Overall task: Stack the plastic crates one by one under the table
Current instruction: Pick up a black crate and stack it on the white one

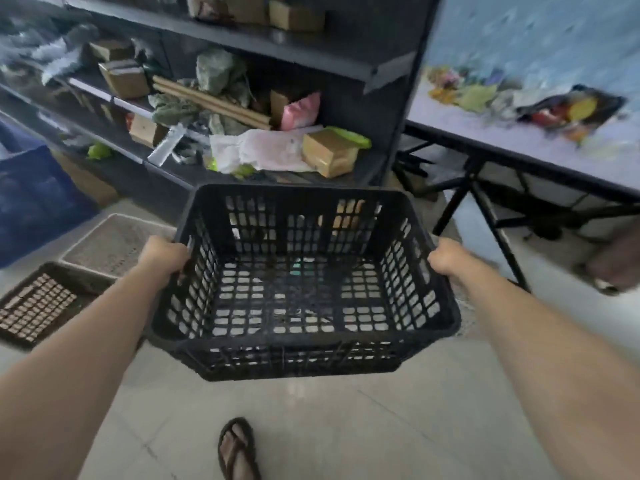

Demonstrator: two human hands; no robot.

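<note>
I hold an empty black plastic crate [301, 355] in the air above the tiled floor, open side up. My left hand [164, 254] grips its left rim and my right hand [450, 258] grips its right rim. On the floor to the left lie a second dark crate [52, 275] and a pale grey crate [114, 242] behind it. The table [519, 143] with a patterned blue cloth and black folding legs stands at the upper right; the floor beneath it is partly visible.
A dark shelving unit [311, 53] cluttered with boxes, bags and cardboard tubes fills the back. A blue bin [31, 199] stands at the far left. My sandalled foot [239, 448] is on the floor below the crate. A blurred object lies at the right edge.
</note>
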